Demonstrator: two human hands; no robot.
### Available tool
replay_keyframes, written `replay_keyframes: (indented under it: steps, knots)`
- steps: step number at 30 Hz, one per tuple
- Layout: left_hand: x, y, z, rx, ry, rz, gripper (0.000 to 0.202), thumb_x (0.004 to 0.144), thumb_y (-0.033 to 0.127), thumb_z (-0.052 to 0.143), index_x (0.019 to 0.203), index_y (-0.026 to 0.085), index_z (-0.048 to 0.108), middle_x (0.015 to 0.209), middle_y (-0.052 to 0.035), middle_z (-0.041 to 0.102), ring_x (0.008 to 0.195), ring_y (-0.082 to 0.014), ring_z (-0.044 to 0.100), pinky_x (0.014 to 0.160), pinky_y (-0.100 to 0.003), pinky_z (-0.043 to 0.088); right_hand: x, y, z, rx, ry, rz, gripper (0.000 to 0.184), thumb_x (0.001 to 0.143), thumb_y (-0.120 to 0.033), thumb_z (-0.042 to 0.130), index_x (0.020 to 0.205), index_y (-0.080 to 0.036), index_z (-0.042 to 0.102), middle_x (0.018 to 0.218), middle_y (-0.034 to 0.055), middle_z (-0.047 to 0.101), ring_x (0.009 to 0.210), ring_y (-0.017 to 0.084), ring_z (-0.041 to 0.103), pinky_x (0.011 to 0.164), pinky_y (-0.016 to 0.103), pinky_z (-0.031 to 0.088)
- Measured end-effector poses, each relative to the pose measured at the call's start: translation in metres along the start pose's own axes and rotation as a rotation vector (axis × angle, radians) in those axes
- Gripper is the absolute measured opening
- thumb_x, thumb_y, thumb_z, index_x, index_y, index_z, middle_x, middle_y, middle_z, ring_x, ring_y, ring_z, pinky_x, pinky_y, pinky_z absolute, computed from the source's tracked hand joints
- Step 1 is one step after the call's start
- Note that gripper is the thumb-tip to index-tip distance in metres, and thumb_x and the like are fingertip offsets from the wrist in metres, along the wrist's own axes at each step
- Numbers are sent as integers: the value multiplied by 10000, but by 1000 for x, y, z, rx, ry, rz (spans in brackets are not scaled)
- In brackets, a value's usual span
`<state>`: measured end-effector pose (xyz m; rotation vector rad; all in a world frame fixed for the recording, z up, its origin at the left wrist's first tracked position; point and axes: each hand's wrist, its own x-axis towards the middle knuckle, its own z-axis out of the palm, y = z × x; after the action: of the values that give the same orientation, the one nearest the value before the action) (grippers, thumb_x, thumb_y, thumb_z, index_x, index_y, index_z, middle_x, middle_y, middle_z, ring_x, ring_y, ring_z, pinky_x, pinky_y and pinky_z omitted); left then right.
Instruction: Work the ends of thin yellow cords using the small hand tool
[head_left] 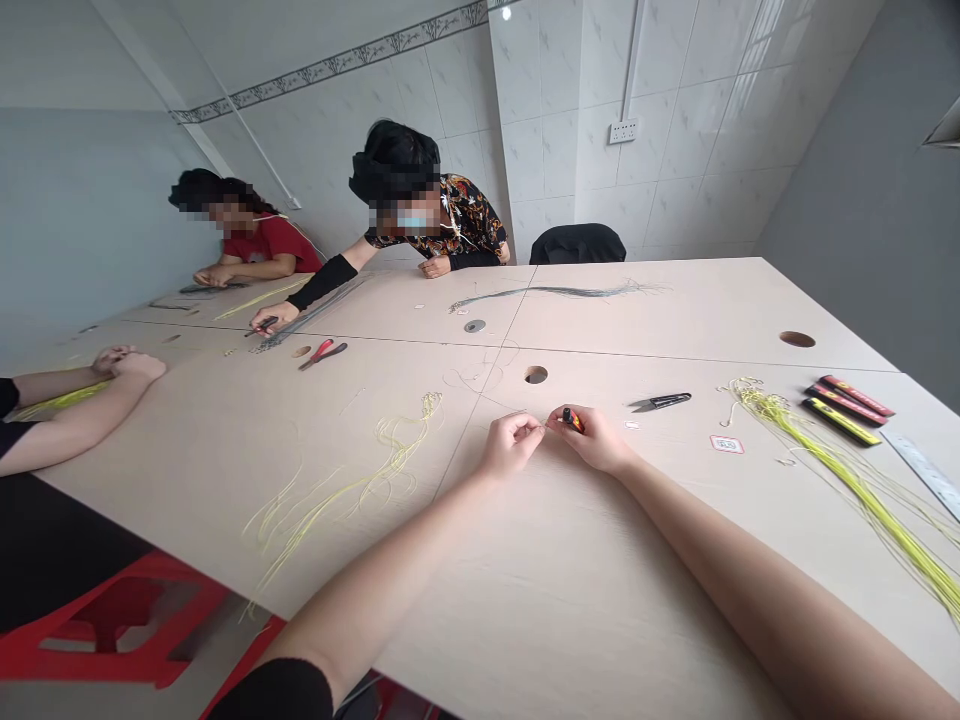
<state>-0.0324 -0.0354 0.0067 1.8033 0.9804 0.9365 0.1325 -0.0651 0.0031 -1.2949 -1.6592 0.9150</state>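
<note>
Left hand is hovering low over the table, fingertips pinching together on a fine line whose far end is too thin to trace. Right hand is facing it just beside, fingers closing around a small dark tube with red and yellow markings; the tube is pointing up out of the fist. Just beyond the hands, a round hole is opening in the tabletop. Beyond the right hand, snips are lying in the way of a straight reach outward. Farther right, a label is lying near a hooked yellow bundle, which is trailing toward the table's edge; several cartons and a ruler are bordering it. Left of the hands, a looser yellow tangle is spreading over the surface. Farther out, pliers, a disc and a grey bundle are resting. Across the table, a person in a patterned shirt is reaching over, partly crossing more grey strands. A co-worker's forearms are occupying the left side.
</note>
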Motion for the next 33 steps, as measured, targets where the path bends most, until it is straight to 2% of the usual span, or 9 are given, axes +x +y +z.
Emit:
replay_keyframes:
  steps: [4,7,9,11,13,16,20,28,33]
  knots:
    - [-2,3,-1,-27,-17,13,220,740,303,555,582,155,518,548,33,449,525,-83,374,509,-216,298,2,1,-2,33,128,36,301,820,-440,454,770,-159,548,710,7,528,659,118,444,633,256,364]
    - [-4,4,-1,-51,29,60,253,784,336,550,610,162,490,547,42,414,515,-77,354,503,-213,284,0,-2,-3,104,214,108,316,807,-476,482,870,-173,545,595,-45,396,552,97,361,548,240,311]
    - [-6,4,0,-57,85,117,290,814,360,542,614,168,457,536,51,375,499,-72,325,490,-214,264,-3,-6,-1,189,160,122,334,790,-472,522,974,-193,517,553,-77,311,498,87,301,502,227,271]
    - [-8,5,1,-55,130,188,312,839,373,527,618,171,440,542,50,367,498,-71,318,488,-217,263,-7,-11,4,307,51,108,321,782,-457,526,972,-201,496,543,-85,284,473,82,271,471,220,251]
    - [-11,6,1,-48,165,255,324,859,386,509,624,174,436,558,43,384,509,-75,333,495,-220,278,-9,-14,11,425,-61,112,273,789,-460,477,823,-190,485,533,-74,279,462,80,258,446,222,240]
    - [-14,7,2,-28,205,326,349,872,405,495,619,180,409,570,37,393,515,-79,337,500,-225,292,-10,-13,21,522,-142,155,357,804,-497,400,615,-196,370,507,-59,250,445,75,222,421,230,207]
    - [-16,8,2,10,202,343,382,874,443,479,610,186,379,572,34,394,504,-79,322,496,-232,298,-8,-7,24,528,-117,176,381,806,-489,372,573,-204,273,525,-51,226,450,71,195,422,235,185]
    - [-17,7,3,29,185,345,375,876,458,467,624,186,411,579,27,404,520,-87,347,501,-237,308,-10,-17,30,292,7,40,317,733,-383,356,524,-207,195,514,-30,187,511,92,192,491,266,183]
    - [-17,7,3,40,182,347,371,883,444,458,620,188,403,580,24,407,525,-91,352,511,-243,313,-11,-18,32,259,76,53,290,726,-354,330,525,-208,180,498,-22,187,517,104,207,494,276,192]
